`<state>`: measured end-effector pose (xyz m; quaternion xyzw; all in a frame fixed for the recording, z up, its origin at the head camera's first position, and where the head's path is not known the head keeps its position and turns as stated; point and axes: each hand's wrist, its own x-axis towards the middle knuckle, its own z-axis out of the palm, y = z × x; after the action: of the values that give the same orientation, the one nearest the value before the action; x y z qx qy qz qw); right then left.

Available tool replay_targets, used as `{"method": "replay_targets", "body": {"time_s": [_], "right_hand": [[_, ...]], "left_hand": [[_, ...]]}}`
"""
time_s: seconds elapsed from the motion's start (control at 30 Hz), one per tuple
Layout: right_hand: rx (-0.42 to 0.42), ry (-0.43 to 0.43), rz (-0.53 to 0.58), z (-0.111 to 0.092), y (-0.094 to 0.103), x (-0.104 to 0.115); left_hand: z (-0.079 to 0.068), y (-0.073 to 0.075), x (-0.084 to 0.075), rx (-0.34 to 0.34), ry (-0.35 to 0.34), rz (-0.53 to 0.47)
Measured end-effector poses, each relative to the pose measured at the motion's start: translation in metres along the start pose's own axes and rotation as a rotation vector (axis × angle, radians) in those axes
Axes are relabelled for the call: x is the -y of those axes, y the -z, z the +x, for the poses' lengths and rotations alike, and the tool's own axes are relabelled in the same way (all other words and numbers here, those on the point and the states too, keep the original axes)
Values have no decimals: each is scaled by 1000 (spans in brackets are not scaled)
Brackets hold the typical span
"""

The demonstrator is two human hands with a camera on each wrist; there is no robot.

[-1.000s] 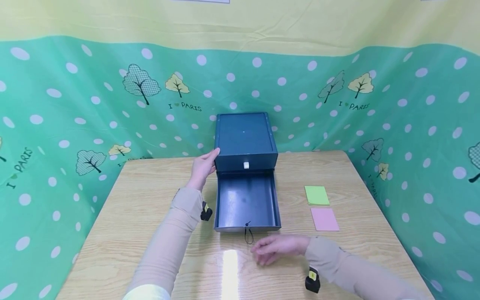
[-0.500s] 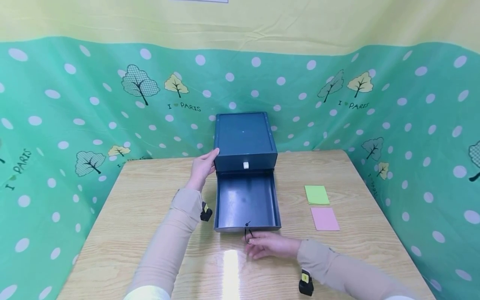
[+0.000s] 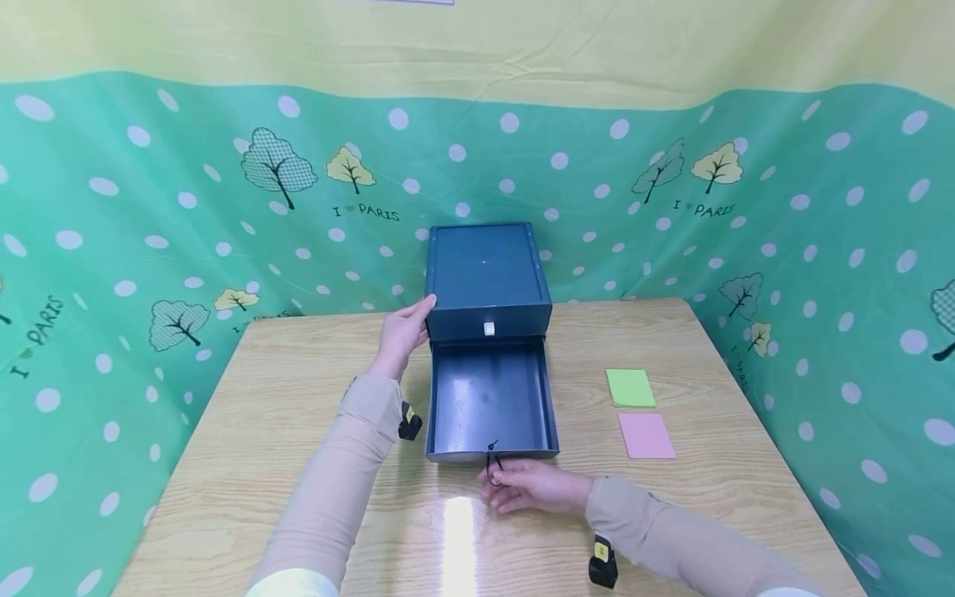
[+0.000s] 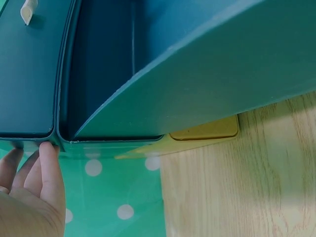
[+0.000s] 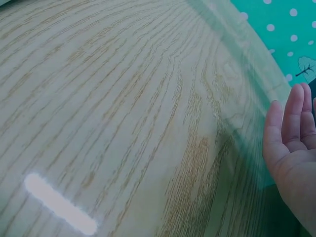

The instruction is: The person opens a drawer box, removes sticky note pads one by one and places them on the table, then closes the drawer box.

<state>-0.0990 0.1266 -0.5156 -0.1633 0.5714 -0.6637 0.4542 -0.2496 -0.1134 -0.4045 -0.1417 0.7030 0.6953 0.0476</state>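
A dark blue drawer cabinet [image 3: 485,265] stands at the table's back, its lower drawer [image 3: 488,398] pulled out and bare inside. My left hand [image 3: 403,336] rests against the cabinet's left side; in the left wrist view its fairly straight fingers [image 4: 49,168] touch the casing's edge. Below the drawer's front is my right hand [image 3: 533,485], beside a black cord loop [image 3: 490,471] that hangs from the front. The right wrist view shows its fingers [image 5: 292,116] only loosely bent; the loop is not visible there. The upper drawer, shut, has a small white tab [image 3: 489,328].
A green sticky-note pad [image 3: 630,388] and a pink one [image 3: 646,436] lie on the wooden table [image 3: 298,373] to the right. A dotted green curtain [image 3: 597,207] hangs behind and at both sides. In the left wrist view, a yellow section [image 4: 207,129] shows beneath the drawer.
My right hand has moved left and slightly up, reaching the cord loop below the drawer front. My left hand has stayed on the cabinet's side, and the drawer has not moved.
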Motion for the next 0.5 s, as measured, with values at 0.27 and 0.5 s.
{"method": "replay_targets", "body": {"time_s": [0.27,0.5], "right_hand": [[-20,-7,-2,1,-1,-3],[-13,-1,3,2,0,-4]], "left_hand": [[-1,0,0,-6,-14,-3],[-1,-1,0,-1,-11,7]]}}
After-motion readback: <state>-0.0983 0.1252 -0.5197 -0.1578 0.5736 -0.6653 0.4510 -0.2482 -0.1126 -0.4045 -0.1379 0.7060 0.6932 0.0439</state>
